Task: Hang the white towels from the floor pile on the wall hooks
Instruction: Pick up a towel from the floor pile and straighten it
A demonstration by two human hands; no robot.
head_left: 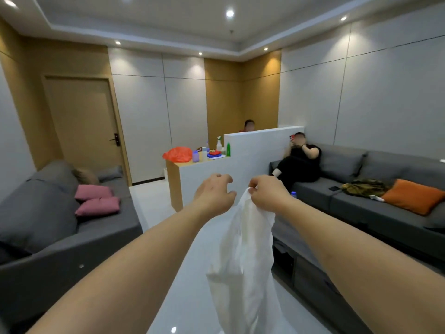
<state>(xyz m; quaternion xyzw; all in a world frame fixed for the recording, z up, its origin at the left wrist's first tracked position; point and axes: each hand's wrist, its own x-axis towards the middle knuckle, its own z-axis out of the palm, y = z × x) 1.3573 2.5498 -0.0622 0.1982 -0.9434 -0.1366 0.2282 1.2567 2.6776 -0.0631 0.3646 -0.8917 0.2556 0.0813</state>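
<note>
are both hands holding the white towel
No, only the right hand pinches the top of the white towel; the left hand hangs beside it with its fingers loosely curled and holding nothing.

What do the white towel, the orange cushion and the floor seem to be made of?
White towel: thin soft woven cloth, probably cotton; it hangs in limp folds from the right hand.
Orange cushion: matte fabric cover over soft filling, judging by its plump shape.
Floor: glossy pale tile or stone; it reflects the ceiling lights.
</note>
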